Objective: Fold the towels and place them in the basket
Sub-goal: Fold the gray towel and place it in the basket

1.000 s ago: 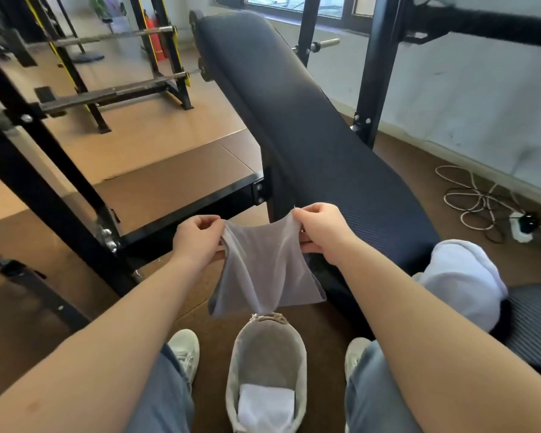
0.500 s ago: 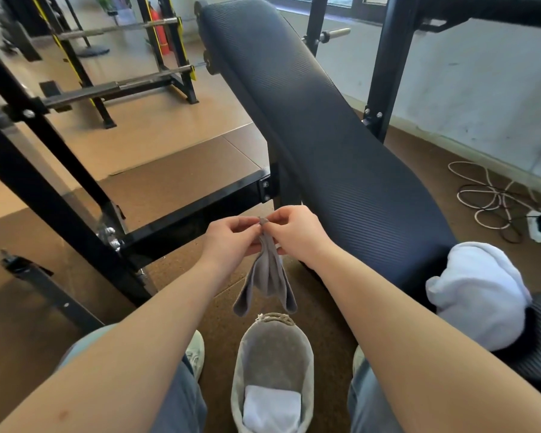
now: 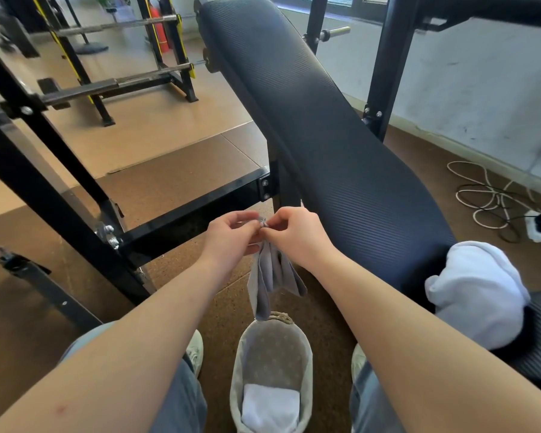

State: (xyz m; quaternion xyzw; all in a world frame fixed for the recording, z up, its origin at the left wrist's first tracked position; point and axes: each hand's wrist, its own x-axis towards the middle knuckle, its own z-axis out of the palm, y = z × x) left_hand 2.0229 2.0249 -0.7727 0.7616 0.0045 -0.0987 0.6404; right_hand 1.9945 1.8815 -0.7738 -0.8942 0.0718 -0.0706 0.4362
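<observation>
A small grey towel [image 3: 272, 276] hangs folded in half in the air, its top corners pinched together between my left hand [image 3: 231, 235] and my right hand [image 3: 297, 235], which touch each other. Directly below it on the floor between my feet stands an oval fabric basket [image 3: 306, 370] with a folded white towel [image 3: 270, 407] lying in its near end. A crumpled white towel [image 3: 478, 292] lies on the bench seat at the right.
A dark padded bench [image 3: 325, 135] slopes up ahead to the right. Black steel frame bars [image 3: 194, 204] cross in front on the left. Coiled cables and a power strip [image 3: 537, 225] lie on the brown floor at the right. My shoes flank the basket.
My hands came together from spread apart, folding the grey towel in half; it now hangs narrow from the joined corners. In the last half second little has moved.
</observation>
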